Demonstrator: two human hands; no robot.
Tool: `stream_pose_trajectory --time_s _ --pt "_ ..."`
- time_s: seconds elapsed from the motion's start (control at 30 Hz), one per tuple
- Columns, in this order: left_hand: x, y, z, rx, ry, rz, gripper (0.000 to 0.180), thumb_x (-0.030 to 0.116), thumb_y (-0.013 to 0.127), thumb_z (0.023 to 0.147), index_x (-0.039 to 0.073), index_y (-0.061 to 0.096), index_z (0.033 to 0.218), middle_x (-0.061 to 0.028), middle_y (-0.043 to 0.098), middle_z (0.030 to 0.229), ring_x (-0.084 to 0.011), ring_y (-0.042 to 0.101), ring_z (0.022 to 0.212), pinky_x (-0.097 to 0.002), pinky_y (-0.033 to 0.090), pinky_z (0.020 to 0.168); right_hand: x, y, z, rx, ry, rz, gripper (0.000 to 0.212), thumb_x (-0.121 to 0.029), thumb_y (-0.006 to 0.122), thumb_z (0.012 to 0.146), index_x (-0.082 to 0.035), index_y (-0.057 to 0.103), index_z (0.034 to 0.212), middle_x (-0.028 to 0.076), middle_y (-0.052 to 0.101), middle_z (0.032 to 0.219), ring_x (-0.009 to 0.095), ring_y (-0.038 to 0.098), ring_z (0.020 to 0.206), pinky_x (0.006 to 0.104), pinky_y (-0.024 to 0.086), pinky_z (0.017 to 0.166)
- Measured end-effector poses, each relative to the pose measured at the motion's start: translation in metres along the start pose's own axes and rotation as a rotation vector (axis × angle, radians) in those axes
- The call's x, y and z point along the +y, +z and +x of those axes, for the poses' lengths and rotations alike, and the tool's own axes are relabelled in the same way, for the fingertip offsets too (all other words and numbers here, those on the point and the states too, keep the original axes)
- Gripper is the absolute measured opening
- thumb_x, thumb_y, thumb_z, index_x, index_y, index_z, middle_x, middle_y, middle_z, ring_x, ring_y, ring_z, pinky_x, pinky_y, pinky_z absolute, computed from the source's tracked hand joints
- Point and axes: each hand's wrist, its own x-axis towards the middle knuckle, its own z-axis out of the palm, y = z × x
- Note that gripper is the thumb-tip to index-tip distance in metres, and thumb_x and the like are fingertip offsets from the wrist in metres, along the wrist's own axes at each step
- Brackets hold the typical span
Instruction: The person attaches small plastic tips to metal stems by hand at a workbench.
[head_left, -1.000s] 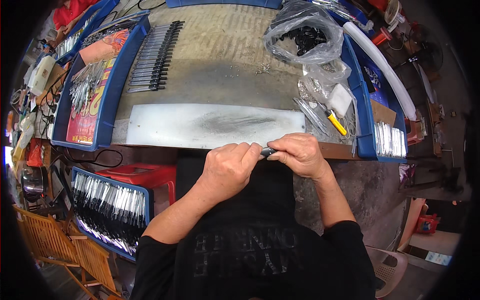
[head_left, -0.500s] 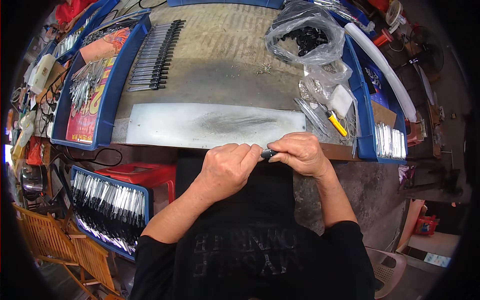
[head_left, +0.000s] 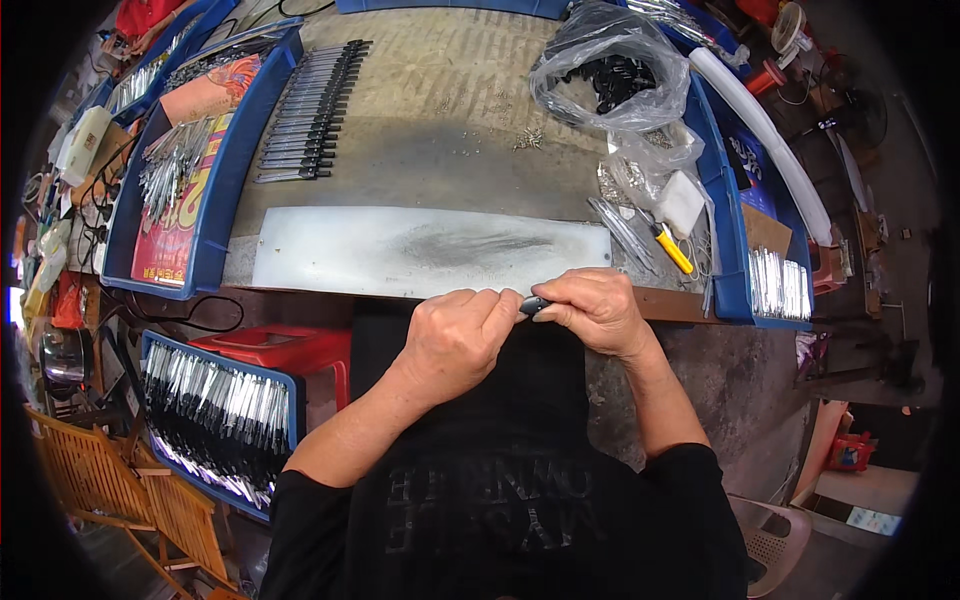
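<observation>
My left hand (head_left: 458,338) and my right hand (head_left: 595,312) meet at the near edge of the worktable, both closed with fingers pinched. Between them shows a short black pen part (head_left: 534,305). Its ends are hidden by my fingers, so I cannot tell how much of a pen is there. Just beyond my hands lies a long white board (head_left: 330,245) with a dark smudge. Farther off at the left is a neat row of clear pens with black ends (head_left: 310,115). A small heap of tiny metal pieces (head_left: 528,138) lies on the table.
At the right are a plastic bag of black parts (head_left: 615,80), a yellow-handled tool (head_left: 672,248) and a blue tray (head_left: 735,270). Another blue tray (head_left: 215,235) stands left. Below it, beside a red stool (head_left: 290,345), a tray (head_left: 295,420) holds many pens. A co-worker's red sleeve (head_left: 145,15) shows far left.
My right hand has shifted and turned very slightly, toward the left. The left hand stays almost in place, and the black pen part remains between them.
</observation>
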Motion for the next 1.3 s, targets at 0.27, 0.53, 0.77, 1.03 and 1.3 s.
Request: stream_pose_trajectory --time_s 0.27,0.53,0.77,1.03,1.3 --pt "0.002 0.001 0.004 0.059 -0.024 -0.027 0.015 0.007 0.065 0.069 0.003 0.057 0.081 -0.0034 0.044 0.054 -0.0170 0.048 0.045 -0.0299 0.038 0.040 -0.001 -0.003 0.002 -0.005 -0.029 -0.019 0.020 -0.013 0.072 0.067 -0.001 0.063 0.082 0.009 0.060 0.065 0.023 0.059 0.058 0.0305 0.046 0.052" --pt "0.001 -0.002 0.004 0.045 -0.001 -0.019 0.016 0.013 0.063 0.072 0.002 0.058 0.083 -0.0027 0.046 0.057 -0.0151 0.050 0.047 -0.0281 0.040 0.041 -0.004 -0.001 0.000 0.042 -0.033 -0.048 0.022 -0.013 0.073 0.066 -0.002 0.064 0.083 0.009 0.060 0.065 0.024 0.060 0.059 0.0314 0.047 0.053" --pt "-0.004 -0.007 0.007 0.036 0.086 -0.048 0.019 0.009 0.066 0.067 0.002 0.057 0.082 -0.0037 0.044 0.056 -0.0176 0.049 0.046 -0.0301 0.038 0.041 -0.003 -0.002 -0.001 0.040 -0.081 0.002 0.022 -0.014 0.072 0.068 0.001 0.065 0.083 0.008 0.058 0.062 0.020 0.056 0.053 0.0289 0.043 0.048" --pt "-0.010 -0.005 0.009 0.016 0.128 0.067 0.019 0.010 0.062 0.068 0.002 0.056 0.084 -0.0026 0.043 0.058 -0.0154 0.047 0.048 -0.0285 0.039 0.042 -0.004 0.001 -0.002 0.063 0.015 0.017 0.028 -0.010 0.072 0.067 -0.002 0.063 0.092 0.008 0.059 0.068 0.020 0.058 0.059 0.0291 0.045 0.053" --pt "-0.022 0.008 0.011 0.069 0.077 0.063 0.017 0.010 0.064 0.070 0.002 0.056 0.083 -0.0046 0.046 0.057 -0.0193 0.050 0.047 -0.0315 0.040 0.043 0.018 -0.010 -0.005 0.123 0.183 0.091 0.027 -0.004 0.066 0.073 0.001 0.061 0.100 0.007 0.059 0.078 0.014 0.057 0.068 0.0253 0.044 0.056"
